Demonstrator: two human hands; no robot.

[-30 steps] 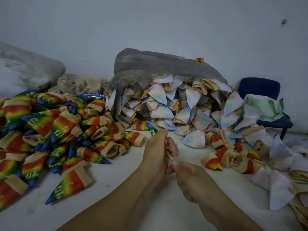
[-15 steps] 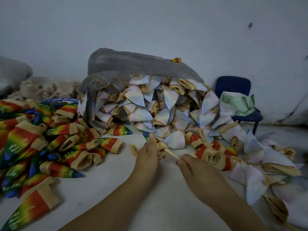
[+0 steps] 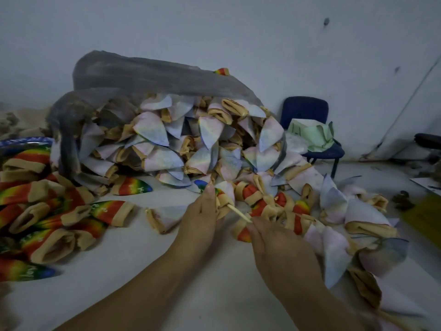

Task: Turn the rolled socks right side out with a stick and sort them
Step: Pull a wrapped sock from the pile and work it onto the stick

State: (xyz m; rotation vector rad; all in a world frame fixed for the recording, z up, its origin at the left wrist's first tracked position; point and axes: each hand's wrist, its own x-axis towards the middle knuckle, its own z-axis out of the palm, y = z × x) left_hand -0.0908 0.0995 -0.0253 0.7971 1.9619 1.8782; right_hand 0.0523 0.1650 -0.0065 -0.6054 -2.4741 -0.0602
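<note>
Now pinching stick (image 3: 238, 212) in right hand (image 3: 281, 247), gripping rolled sock (image 3: 223, 199) in left hand (image 3: 200, 219); possibly risking piercing fabric if pushing off-centre.

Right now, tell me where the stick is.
In the head view the stick is at centre, between the left hand holding a rolled sock and the right hand pinching its near end.
</note>
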